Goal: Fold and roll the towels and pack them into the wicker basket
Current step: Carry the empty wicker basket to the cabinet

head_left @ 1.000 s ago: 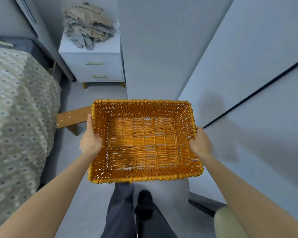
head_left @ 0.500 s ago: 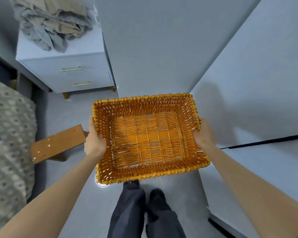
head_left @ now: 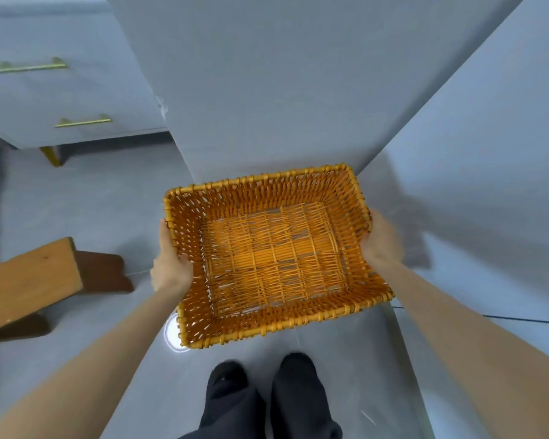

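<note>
Towels gone from view above the far-left drawer unit (head_left: 76, 93), wicker basket (head_left: 267, 190) held above the floor (head_left: 108, 213) just beyond the feet (head_left: 229, 380), left hand (head_left: 170, 267) grasping its left wall, right hand (head_left: 382, 245) grasping its right wall, wooden bench (head_left: 29, 280) left.

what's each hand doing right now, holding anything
Left hand: grips the left side of the wicker basket.
Right hand: grips the right side of the wicker basket.
</note>
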